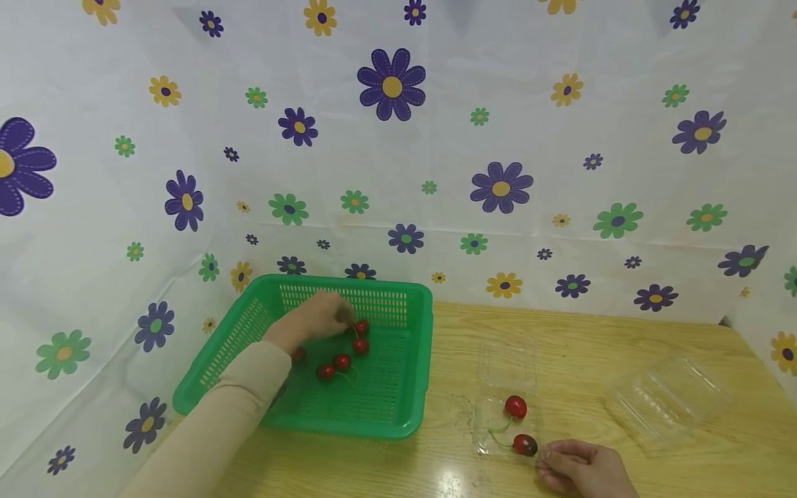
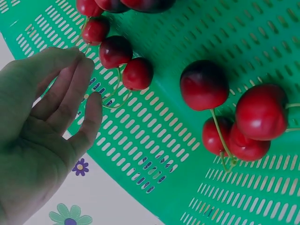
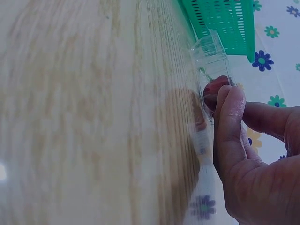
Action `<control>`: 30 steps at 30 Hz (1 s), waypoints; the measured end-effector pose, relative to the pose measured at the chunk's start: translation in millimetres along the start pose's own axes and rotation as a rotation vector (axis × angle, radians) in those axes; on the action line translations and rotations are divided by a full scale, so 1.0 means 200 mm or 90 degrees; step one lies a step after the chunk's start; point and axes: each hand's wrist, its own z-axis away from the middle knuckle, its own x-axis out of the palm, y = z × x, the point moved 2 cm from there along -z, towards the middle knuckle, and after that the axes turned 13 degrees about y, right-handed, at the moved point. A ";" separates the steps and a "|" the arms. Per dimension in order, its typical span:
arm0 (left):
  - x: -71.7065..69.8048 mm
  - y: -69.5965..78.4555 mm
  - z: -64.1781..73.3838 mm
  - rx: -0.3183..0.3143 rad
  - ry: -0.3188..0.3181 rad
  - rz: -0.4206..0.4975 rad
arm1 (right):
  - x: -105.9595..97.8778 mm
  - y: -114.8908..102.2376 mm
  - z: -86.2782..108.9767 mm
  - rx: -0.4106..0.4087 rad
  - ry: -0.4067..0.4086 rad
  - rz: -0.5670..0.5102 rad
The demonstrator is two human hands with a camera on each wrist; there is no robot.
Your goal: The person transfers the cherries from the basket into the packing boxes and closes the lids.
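Note:
My left hand (image 1: 320, 315) reaches into the green basket (image 1: 414, 415). Its thumb and fingertips pinch the thin green stems of a red cherry pair; one cherry (image 2: 96, 31) of it hangs right by the fingers in the left wrist view. Close beside lies another joined pair, with a dark-topped cherry (image 2: 116, 51). On the right, my right hand (image 1: 585, 470) pinches the near right edge of an open clear plastic box (image 1: 482, 422). Inside that box are two cherries, one bright red (image 1: 515, 407) and one darker (image 1: 525, 445), with green stems.
More cherries (image 1: 326, 372) lie on the basket floor. A second clear plastic box (image 1: 669, 398) stands at the right on the wooden table (image 1: 454, 456). A white flowered sheet (image 1: 436, 152) rises behind the table and along its sides.

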 end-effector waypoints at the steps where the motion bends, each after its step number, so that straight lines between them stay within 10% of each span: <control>1: 0.00 0.00 0.00 0.002 0.002 -0.002 | 0.00 0.00 0.00 0.001 -0.002 0.001; 30: -0.05 0.13 0.04 0.047 0.023 -0.063 | 0.01 0.00 0.01 0.001 0.007 -0.015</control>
